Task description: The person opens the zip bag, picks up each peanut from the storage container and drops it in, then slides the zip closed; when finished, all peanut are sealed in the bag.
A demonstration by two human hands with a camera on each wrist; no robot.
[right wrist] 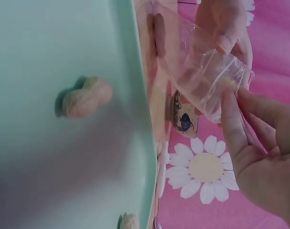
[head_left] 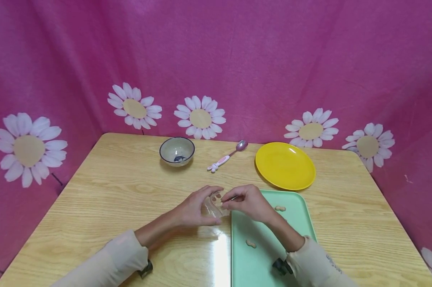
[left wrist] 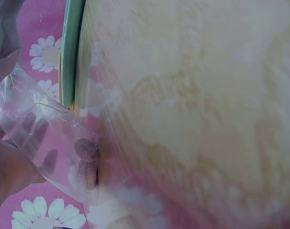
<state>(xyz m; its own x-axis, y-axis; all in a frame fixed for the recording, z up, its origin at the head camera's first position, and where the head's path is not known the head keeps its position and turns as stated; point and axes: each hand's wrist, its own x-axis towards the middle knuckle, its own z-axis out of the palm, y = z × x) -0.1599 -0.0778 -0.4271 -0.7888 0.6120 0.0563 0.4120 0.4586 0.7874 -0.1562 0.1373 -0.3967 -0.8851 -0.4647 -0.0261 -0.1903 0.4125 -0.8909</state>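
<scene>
Clear bag (head_left: 211, 206) at frame centre, peanut (left wrist: 88, 172) down inside. Left hand (head_left: 195, 208) has thumb and fingers spread round it, presumably for steadiness; right hand (head_left: 249, 202) pinches its lip, seemingly, view's murky. Loose peanuts (head_left: 251, 244) sit on green tray (head_left: 243, 269), lower right.

The bag (right wrist: 209, 78) was creased, glossy, see-through plastic; the peanuts (right wrist: 89, 98) looked rough and matt. The tray (head_left: 259, 267) looked like smooth plastic, the plate (head_left: 285, 166) glossy, the bowl (head_left: 170, 150) glazed. The spoon (head_left: 242, 145) had a shiny metallic head; the desk (head_left: 94, 207) showed sheened wood grain, the curtain (head_left: 216, 48) matt cloth.
</scene>
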